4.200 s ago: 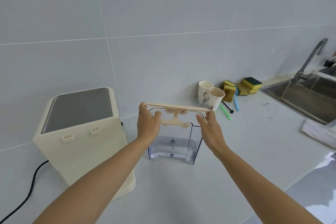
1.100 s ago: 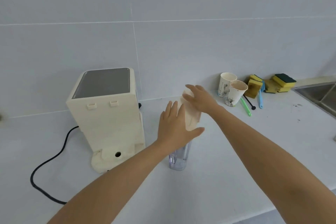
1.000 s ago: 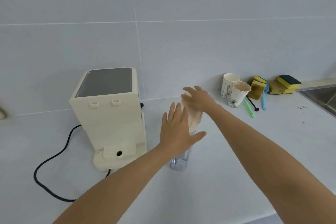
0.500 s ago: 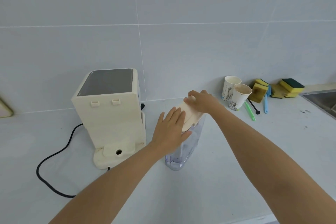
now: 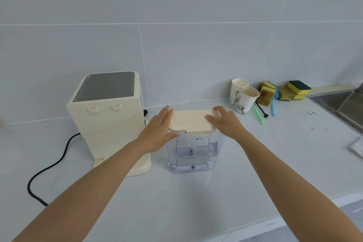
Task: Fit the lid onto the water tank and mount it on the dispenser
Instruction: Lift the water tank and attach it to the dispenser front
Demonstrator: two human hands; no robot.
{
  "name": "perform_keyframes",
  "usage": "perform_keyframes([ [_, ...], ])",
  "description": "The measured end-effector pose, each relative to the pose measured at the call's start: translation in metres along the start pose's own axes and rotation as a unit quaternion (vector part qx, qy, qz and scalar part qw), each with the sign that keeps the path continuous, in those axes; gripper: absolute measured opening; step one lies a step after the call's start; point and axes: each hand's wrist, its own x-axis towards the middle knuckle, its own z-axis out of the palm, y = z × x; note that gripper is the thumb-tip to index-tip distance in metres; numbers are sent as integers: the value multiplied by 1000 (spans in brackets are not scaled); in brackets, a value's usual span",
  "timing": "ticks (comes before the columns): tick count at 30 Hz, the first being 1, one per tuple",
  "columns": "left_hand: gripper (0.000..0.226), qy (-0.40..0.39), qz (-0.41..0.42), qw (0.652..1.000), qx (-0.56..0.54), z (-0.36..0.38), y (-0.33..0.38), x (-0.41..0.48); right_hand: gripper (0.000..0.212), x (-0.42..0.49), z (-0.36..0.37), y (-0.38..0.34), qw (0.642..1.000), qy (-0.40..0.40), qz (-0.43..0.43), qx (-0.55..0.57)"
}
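Two bare forearms are seen entering from the bottom of the frame and converging on the tank (image 5: 193, 151) at centre. The tank is stood upright on the counter (image 5: 176, 202), with a little water in it, and the lid (image 5: 191, 121) is laid across its top, long axis left to right. The left hand (image 5: 158, 133) is pressed flat against the lid's left end, fingers together and extended, thumb hooked under the front edge. The right hand (image 5: 225, 122) is laid over the right end, fingers loosely curled onto the lid top. The lid appears seated, so the fitting is judged done or nearly so.

The dispenser (image 5: 107, 120) is stood just left of the tank, its hooks facing the viewer; the left hand is nearer it. Open counter is left in front. Cups (image 5: 243, 98) and sponges (image 5: 284, 91) are kept well apart at upper right.
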Motion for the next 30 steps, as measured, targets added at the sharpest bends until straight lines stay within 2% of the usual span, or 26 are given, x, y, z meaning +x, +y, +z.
perform_keyframes([
  [5,77,-6,-8,997,-81,0,-4,1,54,-23,-2,3,999,1,5,49],
  [11,80,26,-25,979,-201,12,-5,0,52,-40,0,7,995,-5,12,96],
  [16,100,9,-62,951,-301,32,-8,1,105,-45,2,26,979,-4,1,206],
  [18,109,4,-84,939,-333,39,-9,3,113,-46,5,37,966,-29,6,255],
  [22,113,-23,-120,916,-382,52,-14,8,125,-45,19,60,967,-78,30,242],
  [25,107,-36,-131,909,-394,61,-15,14,123,-45,29,68,966,-91,41,238],
  [28,98,-33,-148,900,-410,65,-17,20,109,-44,37,68,969,-78,29,234],
  [30,100,-29,-155,897,-413,69,-18,22,101,-47,40,64,972,-68,32,223],
])
